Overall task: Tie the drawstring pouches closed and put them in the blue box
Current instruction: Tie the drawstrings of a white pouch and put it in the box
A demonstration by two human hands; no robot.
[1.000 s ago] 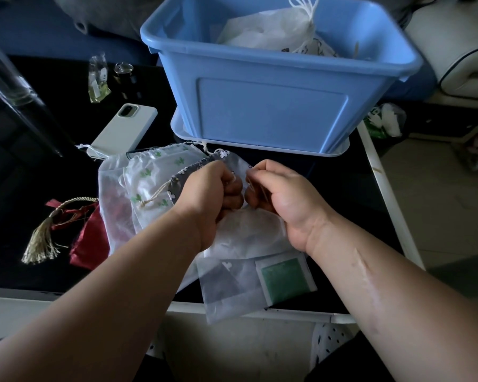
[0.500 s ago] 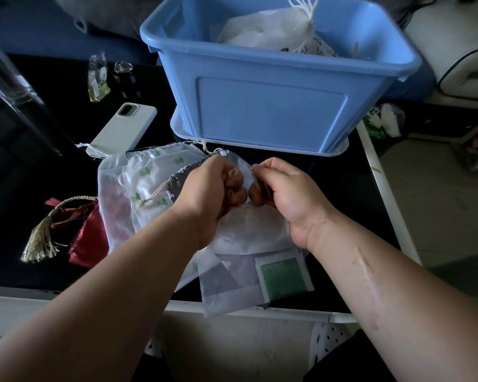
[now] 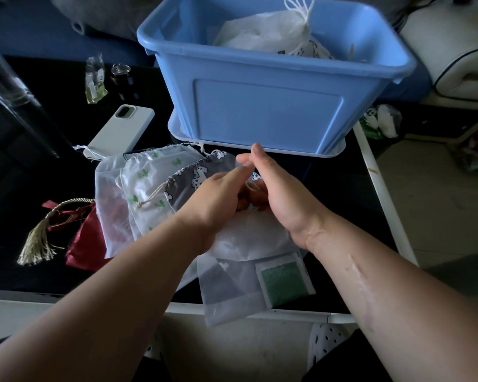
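A white translucent pouch [image 3: 249, 238] lies at the near middle of the black table. Both hands meet at its gathered neck. My left hand [image 3: 218, 194] pinches the thin top of the pouch with thumb and forefinger stretched forward. My right hand [image 3: 279, 188] has its thumb raised and its fingers curled under at the neck, where the drawstring is hidden. The blue box [image 3: 260, 111] stands just beyond the hands, with a tied white pouch [image 3: 265, 31] inside it. A grey patterned pouch [image 3: 193, 177] lies under my left hand.
Left of the hands lie a white pouch with green prints [image 3: 149, 177], a mesh pouch [image 3: 108, 205] and a red satin pouch with a tassel [image 3: 83, 244]. A sheer pouch with a green square [image 3: 260, 285] overhangs the near edge. A white phone [image 3: 122, 130] lies at the back left.
Both hands were tight fists side by side at the pouch neck. Now my left fingers reach forward and my right thumb has lifted; the pouch stays in place.
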